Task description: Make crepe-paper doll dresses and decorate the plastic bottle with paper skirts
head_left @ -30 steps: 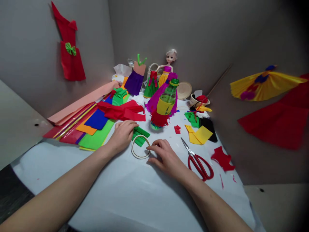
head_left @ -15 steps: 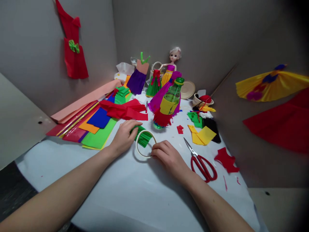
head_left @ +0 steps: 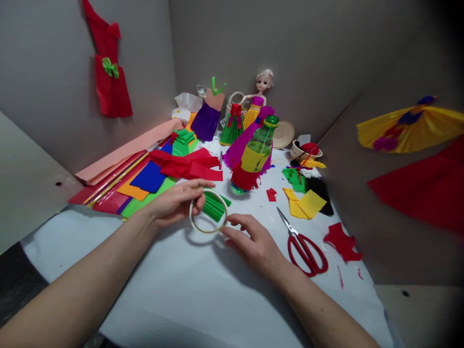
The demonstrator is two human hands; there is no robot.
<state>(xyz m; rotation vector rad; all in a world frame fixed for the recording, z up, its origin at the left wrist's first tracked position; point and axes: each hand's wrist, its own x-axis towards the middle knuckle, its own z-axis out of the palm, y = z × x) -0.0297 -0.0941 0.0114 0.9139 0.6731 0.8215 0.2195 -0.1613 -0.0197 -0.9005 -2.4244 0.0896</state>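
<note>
My left hand is closed on a thin roll of clear tape, holding it tilted just above the white table. Through the ring shows a folded piece of green pleated paper lying on the table. My right hand is at the ring's right edge, its fingertips touching the tape, fingers loosely bent and apart. Right of that hand lie red-handled scissors.
Beyond the hands stand a green bottle dressed in yellow, red and purple paper, a doll and small paper dresses. Coloured paper sheets lie at the left, yellow scraps and red scraps at the right. Paper dresses hang on the walls.
The tape roll lay flat on the table; my right hand tipped it up and my left hand has taken it and lifted it. My right hand has opened.
</note>
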